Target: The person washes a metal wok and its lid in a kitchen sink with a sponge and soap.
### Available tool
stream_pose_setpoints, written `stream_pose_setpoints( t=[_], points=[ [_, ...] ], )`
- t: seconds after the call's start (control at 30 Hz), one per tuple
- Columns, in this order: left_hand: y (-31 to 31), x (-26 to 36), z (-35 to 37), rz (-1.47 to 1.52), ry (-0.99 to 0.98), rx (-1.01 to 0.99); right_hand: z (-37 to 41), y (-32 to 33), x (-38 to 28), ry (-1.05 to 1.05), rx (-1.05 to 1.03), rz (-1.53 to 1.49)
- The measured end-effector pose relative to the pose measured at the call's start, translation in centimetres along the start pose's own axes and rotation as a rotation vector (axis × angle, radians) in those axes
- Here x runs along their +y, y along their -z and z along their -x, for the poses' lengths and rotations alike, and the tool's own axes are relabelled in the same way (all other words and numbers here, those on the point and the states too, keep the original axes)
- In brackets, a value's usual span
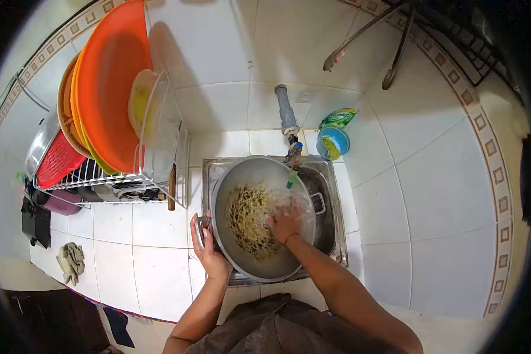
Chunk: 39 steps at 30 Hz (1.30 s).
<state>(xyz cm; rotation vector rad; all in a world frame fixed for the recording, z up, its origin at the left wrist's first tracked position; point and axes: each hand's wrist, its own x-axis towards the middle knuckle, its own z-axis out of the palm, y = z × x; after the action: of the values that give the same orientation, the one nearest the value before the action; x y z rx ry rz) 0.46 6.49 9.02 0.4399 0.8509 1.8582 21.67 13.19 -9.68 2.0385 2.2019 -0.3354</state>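
Observation:
A large grey metal pot sits over the sink, below the tap. My left hand is closed around the pot's left handle. Inside the pot, my right hand reaches toward the right side of the bottom. Its fingers are smeared by motion and by what looks like splashing water, so I cannot make out whether they hold anything. A brown, web-like pattern covers much of the pot's bottom. The second handle sticks out on the right.
The tap with a green nozzle hangs over the pot's far edge. Behind the sink stand a blue tub and a green packet. On the left, a white wire rack holds an orange basin and other dishes. A crumpled cloth lies on the counter.

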Motion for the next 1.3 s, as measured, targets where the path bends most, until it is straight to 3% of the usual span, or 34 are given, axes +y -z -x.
stream_pose_setpoints(
  t=[0.1, 0.17, 0.27, 0.33, 0.4, 0.53, 0.63, 0.73, 0.83, 0.93, 1.0, 1.07, 1.13, 1.2, 1.27, 1.3],
  points=[
    [-0.1, -0.1, 0.3, 0.025, -0.001, -0.010, 3.0, 3.2, -5.3, 0.260, 0.076, -0.137],
    [0.6, -0.2, 0.1, 0.006, -0.015, -0.019, 6.2, 3.5, -7.1, 0.384, -0.176, -0.628],
    [1.0, -0.1, 0.1, -0.005, 0.006, 0.039, 10.2, 7.6, -4.7, 0.645, -0.442, -0.663],
    [1.2, 0.0, 0.1, 0.000, 0.027, 0.081, 10.4, 6.7, 0.7, 0.665, -0.591, -0.461],
    [1.6, -0.1, 0.3, 0.026, 0.021, 0.095, 8.4, 13.9, 1.6, 0.435, -0.716, 0.184],
    [2.4, -0.5, 0.6, 0.052, 0.072, 0.120, 3.5, 8.9, 4.5, 0.182, -0.125, 0.326],
    [2.5, -0.4, 0.5, 0.001, 0.089, 0.152, -1.1, 7.0, 0.7, 0.184, 0.052, -0.012],
    [2.4, -0.5, 0.6, -0.042, 0.083, 0.174, -3.6, 5.5, -5.9, 0.169, 0.168, -0.150],
    [1.8, -0.2, 0.6, -0.070, 0.067, 0.165, -3.7, 3.4, -12.3, 0.316, 0.412, -0.500],
    [1.5, 0.0, 0.5, -0.083, 0.046, 0.134, 0.9, 5.7, -15.9, 0.418, 0.229, -0.902],
    [1.8, -0.3, 0.6, -0.097, 0.034, 0.131, 5.4, 7.5, -14.7, 0.584, 0.012, -1.089],
    [2.2, -0.5, 0.4, -0.102, 0.014, 0.106, 9.3, 8.8, -11.2, 0.832, -0.092, -0.989],
    [2.0, -0.3, 0.4, -0.073, 0.023, 0.104, 11.3, 8.1, -5.9, 0.919, -0.300, -0.707],
    [1.6, -0.1, 0.5, -0.017, 0.046, 0.125, 11.1, 7.4, 1.3, 0.732, -0.481, -0.497],
    [2.0, -0.1, 0.5, 0.026, 0.064, 0.121, 10.4, 8.6, 6.4, 0.439, -0.209, -0.145],
    [2.2, -0.1, 0.4, 0.007, 0.073, 0.134, 10.6, 6.9, 9.1, 0.425, 0.264, -0.196]
  ],
)
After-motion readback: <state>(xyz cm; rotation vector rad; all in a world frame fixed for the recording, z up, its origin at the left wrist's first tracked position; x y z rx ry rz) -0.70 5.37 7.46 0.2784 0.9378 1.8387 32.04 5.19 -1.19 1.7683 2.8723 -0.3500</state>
